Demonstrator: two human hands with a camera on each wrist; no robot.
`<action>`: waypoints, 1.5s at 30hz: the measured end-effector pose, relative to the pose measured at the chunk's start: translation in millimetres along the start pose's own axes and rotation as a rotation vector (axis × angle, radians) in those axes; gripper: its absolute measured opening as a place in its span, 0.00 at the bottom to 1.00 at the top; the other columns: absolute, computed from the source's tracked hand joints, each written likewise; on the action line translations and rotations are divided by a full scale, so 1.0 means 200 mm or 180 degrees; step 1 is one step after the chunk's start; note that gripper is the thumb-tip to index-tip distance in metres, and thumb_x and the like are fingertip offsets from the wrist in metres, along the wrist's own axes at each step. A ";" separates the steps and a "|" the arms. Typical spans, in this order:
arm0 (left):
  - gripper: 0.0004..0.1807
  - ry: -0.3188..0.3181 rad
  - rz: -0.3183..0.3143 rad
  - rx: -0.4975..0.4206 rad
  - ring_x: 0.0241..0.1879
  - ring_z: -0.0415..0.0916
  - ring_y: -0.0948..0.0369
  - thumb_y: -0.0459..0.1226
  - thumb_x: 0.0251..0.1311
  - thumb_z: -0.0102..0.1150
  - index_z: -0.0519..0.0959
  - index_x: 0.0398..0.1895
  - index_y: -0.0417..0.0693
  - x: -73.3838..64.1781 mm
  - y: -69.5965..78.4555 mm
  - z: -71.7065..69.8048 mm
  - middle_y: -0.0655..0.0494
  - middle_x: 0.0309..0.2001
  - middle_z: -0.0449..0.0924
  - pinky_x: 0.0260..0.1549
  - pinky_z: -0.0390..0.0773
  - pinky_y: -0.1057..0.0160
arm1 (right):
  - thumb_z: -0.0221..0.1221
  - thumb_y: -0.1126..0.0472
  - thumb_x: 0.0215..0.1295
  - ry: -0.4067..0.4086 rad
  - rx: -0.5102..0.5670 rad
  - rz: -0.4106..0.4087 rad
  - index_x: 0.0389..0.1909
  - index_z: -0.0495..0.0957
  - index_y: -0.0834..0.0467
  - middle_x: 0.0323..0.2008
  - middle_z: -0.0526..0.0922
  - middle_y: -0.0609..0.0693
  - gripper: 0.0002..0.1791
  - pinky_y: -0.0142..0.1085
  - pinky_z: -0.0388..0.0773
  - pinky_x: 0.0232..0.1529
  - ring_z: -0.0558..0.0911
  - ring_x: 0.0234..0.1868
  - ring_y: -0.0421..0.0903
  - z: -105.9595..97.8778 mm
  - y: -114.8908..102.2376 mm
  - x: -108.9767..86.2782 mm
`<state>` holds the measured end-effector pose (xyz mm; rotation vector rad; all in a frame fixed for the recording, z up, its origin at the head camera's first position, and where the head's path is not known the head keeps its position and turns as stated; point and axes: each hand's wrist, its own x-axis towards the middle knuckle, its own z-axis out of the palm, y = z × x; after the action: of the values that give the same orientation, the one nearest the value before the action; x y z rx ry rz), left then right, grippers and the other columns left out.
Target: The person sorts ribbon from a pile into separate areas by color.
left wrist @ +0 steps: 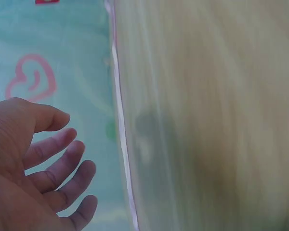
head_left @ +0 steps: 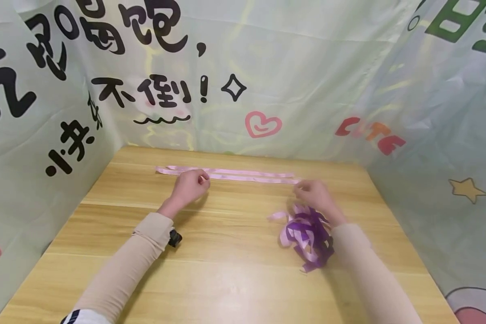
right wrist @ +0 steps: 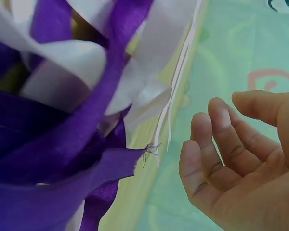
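Note:
Two pale pink ribbons, a nearer one (head_left: 251, 179) and a farther one (head_left: 247, 173), lie stretched almost parallel along the back of the table. My left hand (head_left: 189, 186) hovers just in front of them, left of their middle. In the left wrist view its fingers are loosely bent and hold nothing. By the ribbons' right end is my right hand (head_left: 317, 196), also holding nothing, with thumb and fingers apart in the right wrist view. Below it sits a tangled heap of purple and pink ribbons (head_left: 308, 234). One frayed purple end (right wrist: 142, 154) sticks out of the heap.
The wooden table (head_left: 227, 261) is walled at the back and sides by a pale green printed cloth (head_left: 299, 90). A black device (head_left: 175, 238) is strapped at the left wrist.

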<state>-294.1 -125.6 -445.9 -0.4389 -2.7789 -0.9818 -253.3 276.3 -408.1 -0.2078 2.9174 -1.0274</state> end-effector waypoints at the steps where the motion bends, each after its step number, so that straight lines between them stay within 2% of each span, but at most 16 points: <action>1: 0.11 -0.0065 0.0019 -0.0015 0.30 0.78 0.56 0.40 0.68 0.62 0.87 0.46 0.45 -0.01 0.02 0.02 0.50 0.34 0.86 0.37 0.76 0.54 | 0.60 0.58 0.75 -0.0001 0.0024 0.0008 0.54 0.84 0.68 0.46 0.89 0.66 0.18 0.37 0.82 0.37 0.85 0.35 0.51 0.01 0.00 -0.01; 4: 0.13 -0.0251 0.0131 -0.0018 0.34 0.81 0.55 0.40 0.69 0.62 0.87 0.51 0.44 -0.02 0.08 0.08 0.47 0.40 0.88 0.42 0.79 0.51 | 0.61 0.58 0.75 0.0014 -0.0016 -0.0028 0.54 0.84 0.67 0.45 0.89 0.65 0.17 0.37 0.81 0.35 0.84 0.33 0.48 0.03 0.00 -0.05; 7: 0.15 -0.0410 0.0224 -0.0008 0.41 0.85 0.52 0.40 0.70 0.62 0.87 0.55 0.45 -0.03 0.14 0.14 0.45 0.47 0.89 0.50 0.80 0.47 | 0.61 0.57 0.74 0.0020 -0.0099 -0.0092 0.52 0.85 0.65 0.44 0.89 0.63 0.16 0.39 0.81 0.38 0.84 0.36 0.48 0.06 -0.01 -0.08; 10: 0.16 -0.0539 0.0282 -0.0009 0.50 0.85 0.50 0.41 0.71 0.63 0.87 0.56 0.46 -0.04 0.21 0.20 0.45 0.51 0.89 0.56 0.78 0.44 | 0.62 0.57 0.74 0.0014 -0.0213 -0.0212 0.50 0.86 0.64 0.43 0.90 0.61 0.14 0.41 0.82 0.41 0.85 0.37 0.48 0.08 -0.02 -0.10; 12: 0.16 -0.0619 0.0328 -0.0027 0.53 0.85 0.50 0.42 0.71 0.63 0.86 0.57 0.46 -0.05 0.25 0.24 0.45 0.52 0.89 0.58 0.77 0.43 | 0.62 0.58 0.74 -0.0013 -0.0228 -0.0281 0.50 0.85 0.65 0.40 0.90 0.60 0.14 0.41 0.83 0.38 0.84 0.33 0.48 0.10 -0.03 -0.12; 17: 0.15 -0.0774 0.0512 -0.0041 0.53 0.84 0.51 0.41 0.71 0.64 0.86 0.56 0.46 -0.06 0.36 0.33 0.47 0.52 0.89 0.61 0.75 0.41 | 0.62 0.60 0.74 -0.0116 -0.0191 -0.0374 0.47 0.85 0.65 0.32 0.89 0.56 0.12 0.34 0.80 0.27 0.80 0.23 0.42 0.12 -0.05 -0.16; 19: 0.15 -0.0814 0.0592 -0.0072 0.52 0.84 0.51 0.41 0.71 0.65 0.86 0.55 0.45 -0.06 0.40 0.37 0.47 0.51 0.89 0.59 0.77 0.44 | 0.61 0.61 0.73 -0.0140 -0.0205 -0.0385 0.46 0.86 0.65 0.32 0.89 0.56 0.11 0.32 0.78 0.24 0.79 0.22 0.41 0.13 -0.05 -0.17; 22: 0.15 -0.0881 0.0694 -0.0118 0.48 0.84 0.54 0.40 0.70 0.64 0.87 0.55 0.44 -0.06 0.45 0.43 0.48 0.49 0.89 0.53 0.81 0.51 | 0.62 0.60 0.72 -0.0109 -0.0273 -0.0389 0.46 0.86 0.65 0.34 0.90 0.58 0.12 0.34 0.80 0.26 0.81 0.23 0.43 0.15 -0.05 -0.19; 28: 0.15 -0.1078 0.0725 -0.0174 0.34 0.82 0.56 0.39 0.69 0.64 0.86 0.53 0.42 -0.04 0.56 0.54 0.49 0.41 0.89 0.44 0.83 0.57 | 0.64 0.56 0.73 -0.0041 -0.0488 -0.0226 0.50 0.84 0.66 0.37 0.90 0.60 0.17 0.43 0.86 0.37 0.87 0.33 0.49 0.18 -0.05 -0.21; 30: 0.13 -0.1141 0.0696 -0.0146 0.35 0.83 0.57 0.39 0.68 0.64 0.86 0.51 0.43 -0.04 0.59 0.57 0.49 0.41 0.89 0.44 0.84 0.58 | 0.63 0.54 0.73 -0.0090 -0.0541 -0.0155 0.53 0.83 0.66 0.36 0.90 0.59 0.19 0.42 0.85 0.36 0.86 0.30 0.48 0.19 -0.05 -0.22; 34: 0.07 -0.1259 0.0701 -0.0053 0.32 0.81 0.59 0.38 0.67 0.65 0.85 0.43 0.45 -0.03 0.62 0.63 0.53 0.35 0.87 0.37 0.82 0.62 | 0.65 0.54 0.72 -0.0157 -0.0547 -0.0040 0.54 0.82 0.67 0.29 0.88 0.53 0.21 0.39 0.83 0.34 0.81 0.25 0.44 0.20 -0.05 -0.23; 40: 0.06 -0.1316 0.0776 0.0140 0.31 0.77 0.61 0.40 0.67 0.66 0.83 0.40 0.48 -0.01 0.66 0.69 0.56 0.33 0.84 0.35 0.78 0.65 | 0.70 0.52 0.66 -0.0262 -0.0529 0.0063 0.49 0.84 0.64 0.24 0.84 0.48 0.20 0.36 0.79 0.29 0.78 0.23 0.43 0.21 -0.05 -0.25; 45: 0.03 -0.1369 0.0705 0.0159 0.33 0.79 0.61 0.37 0.67 0.65 0.83 0.39 0.47 -0.01 0.70 0.69 0.56 0.34 0.85 0.37 0.79 0.64 | 0.70 0.55 0.65 -0.0341 -0.0594 0.0000 0.42 0.85 0.60 0.24 0.81 0.47 0.12 0.35 0.74 0.25 0.75 0.21 0.43 0.22 -0.02 -0.24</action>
<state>-253.5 65.1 -471.8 -1.0347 -3.0186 -0.8465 -200.8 253.3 -440.4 -0.2606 2.9133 -0.7193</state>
